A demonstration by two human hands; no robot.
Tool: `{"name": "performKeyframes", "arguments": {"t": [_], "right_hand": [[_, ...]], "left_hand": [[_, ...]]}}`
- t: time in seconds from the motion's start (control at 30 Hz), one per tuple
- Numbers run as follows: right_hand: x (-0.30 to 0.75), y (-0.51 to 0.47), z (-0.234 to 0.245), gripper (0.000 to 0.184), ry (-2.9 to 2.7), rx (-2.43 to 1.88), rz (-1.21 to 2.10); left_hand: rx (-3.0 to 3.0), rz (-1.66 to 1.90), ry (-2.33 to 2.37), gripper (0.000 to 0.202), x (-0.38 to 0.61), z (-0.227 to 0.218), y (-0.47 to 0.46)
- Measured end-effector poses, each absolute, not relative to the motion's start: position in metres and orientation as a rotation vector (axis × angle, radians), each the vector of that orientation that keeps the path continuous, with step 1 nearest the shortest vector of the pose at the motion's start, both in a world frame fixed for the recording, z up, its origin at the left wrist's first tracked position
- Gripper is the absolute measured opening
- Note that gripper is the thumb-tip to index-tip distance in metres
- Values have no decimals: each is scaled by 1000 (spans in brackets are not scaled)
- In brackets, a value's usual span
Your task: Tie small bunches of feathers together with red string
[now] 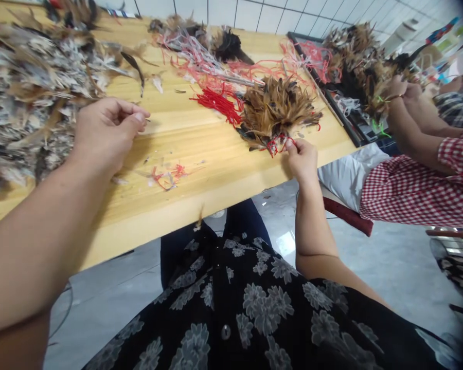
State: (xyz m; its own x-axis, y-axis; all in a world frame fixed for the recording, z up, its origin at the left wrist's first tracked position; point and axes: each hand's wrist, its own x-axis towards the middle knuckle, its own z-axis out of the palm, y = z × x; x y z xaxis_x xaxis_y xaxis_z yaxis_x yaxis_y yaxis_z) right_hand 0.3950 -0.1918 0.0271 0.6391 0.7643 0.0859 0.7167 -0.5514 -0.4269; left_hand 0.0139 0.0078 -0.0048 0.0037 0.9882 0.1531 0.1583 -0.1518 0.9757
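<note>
My left hand (pixel 108 128) is over the table beside a big heap of loose feathers (pixel 31 87). Thumb and forefinger are pinched together, and a tiny dark tip shows at them, too small to name. Off to the right, my right hand (pixel 304 156) pinches red string (pixel 280 144) at the near end of a brown feather bundle (pixel 280 105) lying on the table. A bunch of cut red strings (pixel 219 104) touches the bundle's left side. Between my hands lie small red and white scraps (pixel 168 176).
Pink and white strings (pixel 200 54) and dark feathers (pixel 229 45) lie along the back of the wooden table (pixel 200 139). A black-edged tray (pixel 324 92) stands at right. Beyond it, a co-worker's hands (pixel 403 92) are at more brown feathers (pixel 355 56). White tiles line the wall.
</note>
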Motion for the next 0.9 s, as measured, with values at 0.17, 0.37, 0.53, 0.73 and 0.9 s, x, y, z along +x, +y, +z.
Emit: {"name": "performKeyframes", "arguments": {"t": [0.17,0.37,0.53,0.73,0.9], "right_hand": [[365,-164,47,55,-1199,-2752,255],[364,-158,53,57,-1186,-2832,242],[381,-168,57,41,-1212,-2766,241],[403,-184,68,59,-1157,-2709,300],[395,-196,87,62,-1177,-2638,126]], "left_hand": [[1420,1202,1294,34,13,-2,7],[1454,1163,1257,36,12,-3,11],[1546,1117,1400,26,21,4,6],[1582,1137,1392,27,23,4,9],[1614,1218,1434,40,25,11,16]]}}
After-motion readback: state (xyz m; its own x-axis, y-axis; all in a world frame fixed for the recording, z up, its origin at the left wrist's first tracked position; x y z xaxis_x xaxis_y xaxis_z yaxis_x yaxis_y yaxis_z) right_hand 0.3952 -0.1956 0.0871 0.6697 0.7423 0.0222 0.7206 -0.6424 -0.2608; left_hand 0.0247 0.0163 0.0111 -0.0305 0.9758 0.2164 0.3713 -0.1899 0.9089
